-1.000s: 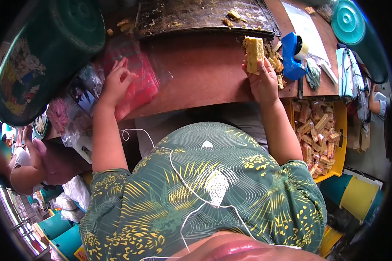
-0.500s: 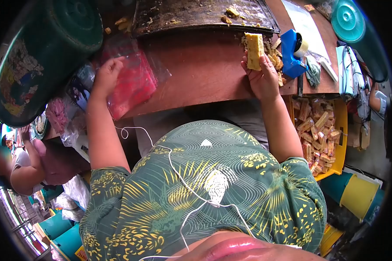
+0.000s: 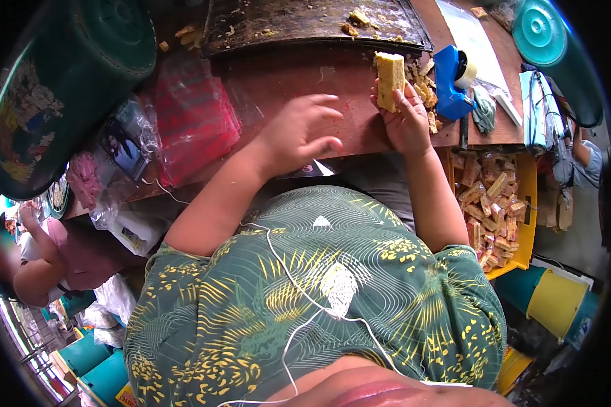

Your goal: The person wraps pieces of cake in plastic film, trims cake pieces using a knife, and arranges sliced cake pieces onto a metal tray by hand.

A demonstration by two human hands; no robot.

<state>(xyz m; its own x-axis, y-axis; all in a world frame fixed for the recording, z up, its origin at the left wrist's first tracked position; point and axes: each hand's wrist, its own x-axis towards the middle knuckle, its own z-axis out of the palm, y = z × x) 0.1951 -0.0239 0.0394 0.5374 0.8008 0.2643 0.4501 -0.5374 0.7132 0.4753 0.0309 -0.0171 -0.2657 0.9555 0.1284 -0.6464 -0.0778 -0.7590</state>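
Yellow bar (image 3: 390,78) is clamped in the right hand (image 3: 409,127); left hand (image 3: 288,139) hovers, grip apart.

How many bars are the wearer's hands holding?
1 visible: the bar in the right hand. The left hand shows none; another may hide behind the held one.

Right hand (image 3: 409,125) holds a yellow bar (image 3: 389,85) above the table (image 3: 271,85), next to broken pieces (image 3: 425,91) and a blue tape dispenser (image 3: 449,85). Left hand (image 3: 292,132) blurred, thumb and fingers apart, between red plastic (image 3: 193,125) and bar. Crumb-strewn dark tray (image 3: 285,24) beyond; yellow crate (image 3: 529,237) of bars at right.
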